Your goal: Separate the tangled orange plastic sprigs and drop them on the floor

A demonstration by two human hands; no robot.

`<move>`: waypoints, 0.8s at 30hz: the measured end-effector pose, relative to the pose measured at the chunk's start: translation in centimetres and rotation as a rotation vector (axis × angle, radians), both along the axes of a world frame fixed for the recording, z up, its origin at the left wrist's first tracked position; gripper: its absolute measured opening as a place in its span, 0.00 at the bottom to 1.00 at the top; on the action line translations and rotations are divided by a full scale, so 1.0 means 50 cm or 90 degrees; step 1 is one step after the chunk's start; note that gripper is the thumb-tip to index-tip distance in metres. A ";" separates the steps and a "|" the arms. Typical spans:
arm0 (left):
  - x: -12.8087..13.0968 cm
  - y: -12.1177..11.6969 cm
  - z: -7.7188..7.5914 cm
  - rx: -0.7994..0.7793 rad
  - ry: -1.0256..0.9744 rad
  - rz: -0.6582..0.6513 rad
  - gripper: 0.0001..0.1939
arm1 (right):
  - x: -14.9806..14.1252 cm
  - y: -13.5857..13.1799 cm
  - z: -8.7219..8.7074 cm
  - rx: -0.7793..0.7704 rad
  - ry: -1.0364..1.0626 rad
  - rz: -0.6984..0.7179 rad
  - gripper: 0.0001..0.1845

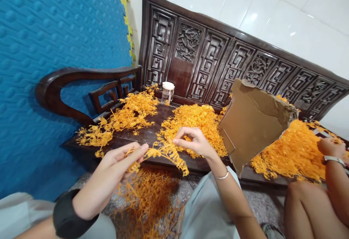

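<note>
My left hand (122, 162), with a black band at the wrist, is closed around a branching strip of small orange plastic pieces (160, 153). The strip reaches out from its thumb and fingertips to the right. At the strip's upper side, my right hand (193, 141) is closed in a pinch, thumb and forefinger at the orange plastic; the exact bit between them is too small to make out. Just behind my hands lies a heap of similar orange pieces (197, 122) on the dark wooden bench (147, 135). A looser pile of orange strips (136, 112) spreads along the left side.
A lidded clear cup (167, 93) stands near the carved backrest. An upright cardboard piece (253, 119) divides the heaps. Beyond it, another person's hand (331, 147) touches a larger orange pile (291, 155). Thin orange scraps (149, 195) lie below the bench edge. A curved armrest (49, 90) bounds the left.
</note>
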State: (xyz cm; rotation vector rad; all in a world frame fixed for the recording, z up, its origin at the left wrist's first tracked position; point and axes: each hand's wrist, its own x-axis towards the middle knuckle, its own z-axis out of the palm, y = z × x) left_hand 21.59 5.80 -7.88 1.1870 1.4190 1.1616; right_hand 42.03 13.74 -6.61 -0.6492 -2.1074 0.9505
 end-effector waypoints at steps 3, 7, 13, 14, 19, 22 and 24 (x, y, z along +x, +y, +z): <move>0.010 -0.003 0.015 0.036 -0.019 -0.068 0.17 | 0.020 -0.020 0.033 0.043 -0.008 -0.027 0.06; 0.019 -0.007 0.027 0.059 -0.025 -0.087 0.19 | 0.039 -0.042 0.063 0.101 -0.004 -0.082 0.05; 0.023 0.004 0.029 0.042 -0.137 -0.115 0.18 | 0.041 -0.037 0.069 0.112 0.050 -0.138 0.06; 0.021 0.008 0.029 0.041 -0.152 -0.107 0.18 | 0.038 -0.036 0.070 0.116 0.036 -0.134 0.05; 0.009 0.023 0.030 0.052 -0.165 -0.043 0.17 | 0.008 -0.048 0.054 0.147 -0.186 0.011 0.07; -0.001 0.028 0.029 0.038 -0.145 -0.046 0.17 | -0.005 -0.061 0.026 0.210 -0.342 0.037 0.10; -0.004 0.027 0.026 0.030 -0.121 -0.073 0.18 | 0.000 -0.072 0.008 0.263 -0.390 -0.012 0.11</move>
